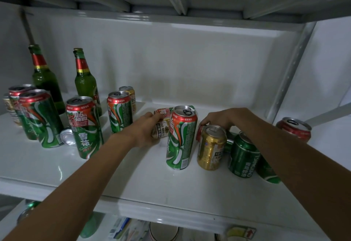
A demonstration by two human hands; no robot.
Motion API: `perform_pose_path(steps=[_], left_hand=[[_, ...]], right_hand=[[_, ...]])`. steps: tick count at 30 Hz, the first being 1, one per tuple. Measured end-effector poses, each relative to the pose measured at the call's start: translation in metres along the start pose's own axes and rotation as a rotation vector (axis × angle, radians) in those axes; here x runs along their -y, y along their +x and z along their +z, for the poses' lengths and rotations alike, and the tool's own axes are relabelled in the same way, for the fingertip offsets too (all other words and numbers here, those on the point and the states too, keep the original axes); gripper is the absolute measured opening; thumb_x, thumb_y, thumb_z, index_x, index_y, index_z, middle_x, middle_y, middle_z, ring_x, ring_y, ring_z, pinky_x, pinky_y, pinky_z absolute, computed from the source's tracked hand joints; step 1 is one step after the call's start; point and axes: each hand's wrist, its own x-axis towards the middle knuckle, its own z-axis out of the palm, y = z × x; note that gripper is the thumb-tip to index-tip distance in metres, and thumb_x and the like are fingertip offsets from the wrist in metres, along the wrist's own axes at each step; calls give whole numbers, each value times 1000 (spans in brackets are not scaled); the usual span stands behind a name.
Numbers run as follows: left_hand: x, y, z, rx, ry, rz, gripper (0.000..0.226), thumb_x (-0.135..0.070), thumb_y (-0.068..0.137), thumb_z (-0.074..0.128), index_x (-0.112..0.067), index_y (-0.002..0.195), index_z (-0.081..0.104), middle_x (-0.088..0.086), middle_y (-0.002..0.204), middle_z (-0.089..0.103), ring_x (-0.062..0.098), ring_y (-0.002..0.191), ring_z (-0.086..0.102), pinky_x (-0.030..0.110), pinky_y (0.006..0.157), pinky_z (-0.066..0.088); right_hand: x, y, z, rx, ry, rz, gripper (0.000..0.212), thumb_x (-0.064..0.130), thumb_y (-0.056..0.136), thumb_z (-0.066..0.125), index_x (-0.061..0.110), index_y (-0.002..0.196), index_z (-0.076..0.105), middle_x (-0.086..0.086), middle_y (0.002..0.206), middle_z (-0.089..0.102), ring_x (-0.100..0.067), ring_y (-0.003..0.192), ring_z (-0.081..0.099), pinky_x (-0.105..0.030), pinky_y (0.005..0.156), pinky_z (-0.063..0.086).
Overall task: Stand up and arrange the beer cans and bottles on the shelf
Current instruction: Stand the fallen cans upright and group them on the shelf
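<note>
On the white shelf [114, 180], two green bottles [85, 81] stand at the back left among upright cans. The left hand [146, 128] grips a silver can [161, 129] lying behind a tall green can [181, 138]. The right hand [222, 117] curls over a red can [199, 131] lying behind a gold can [211, 147].

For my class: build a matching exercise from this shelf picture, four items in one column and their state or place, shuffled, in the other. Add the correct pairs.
Items
1. gold can
2. white-labelled can
3. silver can
4. green bottles

States
A. upright at the back left of the shelf
B. lying on its side among tall green cans
C. gripped by the left hand
D. upright in front of the right hand

Pairs: 1-D, 2-C, 3-B, 4-A
</note>
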Motion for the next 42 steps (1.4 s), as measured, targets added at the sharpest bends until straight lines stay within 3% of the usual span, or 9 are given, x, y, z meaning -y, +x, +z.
perform_pose_path(steps=[8,14,19,24,27,32,35,39,42], left_hand=[[-4,3,1,16,52,10,92,-30,88,81,-23,160,24,12,136,49,29,126,56,37,109,49],[-2,2,0,36,60,21,94,-36,84,84,-23,157,28,9,133,51,27,122,58,35,105,52],[-5,7,-8,80,48,34,93,-39,81,86,-27,156,32,4,130,54,25,120,60,29,98,51],[-10,11,-24,153,76,63,77,-33,79,88,-28,145,47,-3,122,64,19,111,64,24,85,46],[-12,14,-38,179,113,65,73,-26,78,86,-30,142,54,-5,117,67,13,100,60,24,82,45],[-18,16,-56,224,157,27,74,-41,74,88,-29,140,56,-4,126,68,18,113,64,38,99,55],[-20,15,-64,230,165,14,69,-48,72,89,-31,131,58,-7,114,65,18,106,63,33,90,53],[-21,13,-74,226,146,-28,54,-38,76,86,-35,119,55,-4,112,63,21,104,63,34,84,53],[-24,11,-78,236,136,-52,52,-37,76,84,-35,121,57,-5,114,63,21,106,63,34,83,52]], right_hand=[[-4,-4,-2,-58,16,-29,38,12,100,63,25,135,66,-11,129,65,-36,110,69,-54,87,62],[-11,-13,-7,-185,122,-39,20,27,94,70,34,113,68,-8,114,71,-28,97,73,-46,78,65],[-13,-32,-20,-377,254,-67,54,55,64,89,36,107,62,0,109,67,-20,90,72,-32,61,62],[-13,-49,-26,-522,368,-90,70,56,48,92,34,104,56,-1,106,66,-19,88,68,-32,58,56],[-14,-56,-26,-583,424,-88,70,50,49,94,31,103,55,-2,107,65,-20,90,68,-30,56,55],[-16,-66,-24,-611,444,-53,73,48,45,92,25,102,53,-5,105,65,-20,88,65,-29,53,53],[-18,-71,-22,-645,430,-33,77,54,37,86,25,100,54,-4,101,65,-19,82,63,-30,53,50],[-25,-72,-17,-686,504,-16,84,53,41,85,32,115,51,-1,104,58,-18,88,61,-30,59,52],[-29,-71,-15,-685,521,-22,67,48,51,85,37,112,59,4,105,60,-13,89,62,-24,53,51]])
